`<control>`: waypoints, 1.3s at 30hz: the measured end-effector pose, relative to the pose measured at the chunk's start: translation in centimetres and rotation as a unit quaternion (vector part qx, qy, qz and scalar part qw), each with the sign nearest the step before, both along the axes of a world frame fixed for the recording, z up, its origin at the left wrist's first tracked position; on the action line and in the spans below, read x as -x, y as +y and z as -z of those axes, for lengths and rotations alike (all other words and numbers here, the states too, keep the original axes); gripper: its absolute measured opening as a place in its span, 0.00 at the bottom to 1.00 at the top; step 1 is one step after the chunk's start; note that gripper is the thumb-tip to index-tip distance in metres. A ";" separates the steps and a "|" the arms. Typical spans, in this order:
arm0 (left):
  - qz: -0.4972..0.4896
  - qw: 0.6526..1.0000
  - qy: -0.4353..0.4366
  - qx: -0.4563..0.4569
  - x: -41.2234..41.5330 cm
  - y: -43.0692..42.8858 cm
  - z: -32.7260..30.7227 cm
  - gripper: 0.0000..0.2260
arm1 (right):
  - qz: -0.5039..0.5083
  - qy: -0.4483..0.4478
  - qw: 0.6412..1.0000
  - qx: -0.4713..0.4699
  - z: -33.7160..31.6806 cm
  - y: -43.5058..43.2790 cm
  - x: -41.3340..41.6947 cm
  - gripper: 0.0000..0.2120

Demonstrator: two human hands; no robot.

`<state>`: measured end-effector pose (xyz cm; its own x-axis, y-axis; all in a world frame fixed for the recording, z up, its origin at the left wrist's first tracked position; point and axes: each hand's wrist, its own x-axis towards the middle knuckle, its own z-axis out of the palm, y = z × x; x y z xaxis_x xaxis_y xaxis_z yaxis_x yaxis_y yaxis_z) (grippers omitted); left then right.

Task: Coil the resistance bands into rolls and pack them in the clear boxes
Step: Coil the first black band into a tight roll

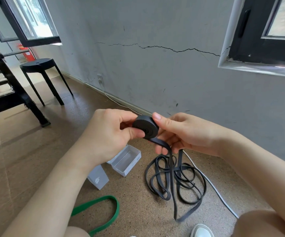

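A tight black roll of resistance band [145,127] is held in front of me above the floor. My left hand [109,134] grips the roll, thumb on its flat face. My right hand [177,132] pinches the roll's far edge with its thumb on top, and the loose black band runs down through its fingers. The uncoiled rest of that black band [176,178] lies in tangled loops on the floor below. A green band [104,214] lies on the floor near my left forearm. An open clear box [127,160] sits on the floor under my hands, with a second clear box [98,178] beside it.
A white cable [211,185] runs along the floor by the grey wall. A black stool [41,74] and a black metal frame [15,93] stand at the left. My knee and a white shoe [201,230] are at the bottom right.
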<state>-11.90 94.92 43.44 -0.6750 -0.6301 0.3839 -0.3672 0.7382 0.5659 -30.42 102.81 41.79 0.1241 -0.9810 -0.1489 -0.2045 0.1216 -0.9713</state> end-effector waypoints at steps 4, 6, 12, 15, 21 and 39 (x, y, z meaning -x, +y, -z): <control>-0.006 0.996 -0.033 0.079 -0.2 -0.6 0.3 0.06 | 0.012 0.037 0.999 0.014 0.1 0.1 0.0 0.27; -0.008 0.990 -0.067 0.122 -0.1 -0.8 0.4 0.06 | 0.019 0.042 0.999 0.023 0.3 0.0 -0.1 0.28; -0.018 0.997 0.010 0.072 0.7 -0.5 0.5 0.04 | 0.005 -0.041 0.998 0.040 1.1 -0.4 0.5 0.28; 0.047 0.972 0.106 -0.203 0.8 -0.4 0.5 0.10 | -0.022 -0.134 0.990 0.046 1.2 -0.5 0.6 0.22; 0.068 0.955 0.147 -0.249 1.2 -0.2 0.9 0.11 | -0.046 -0.145 0.988 0.010 0.9 -0.5 0.5 0.24; 0.022 0.987 0.092 -0.128 1.0 -0.3 0.7 0.05 | -0.002 -0.139 0.990 0.023 1.0 -0.6 0.3 0.29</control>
<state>-12.94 94.66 42.71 -0.6383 -0.6932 0.3348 -0.2112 0.5759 0.7898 -30.76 102.26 40.81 0.1579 -0.9854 -0.0639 0.0706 0.0759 -0.9946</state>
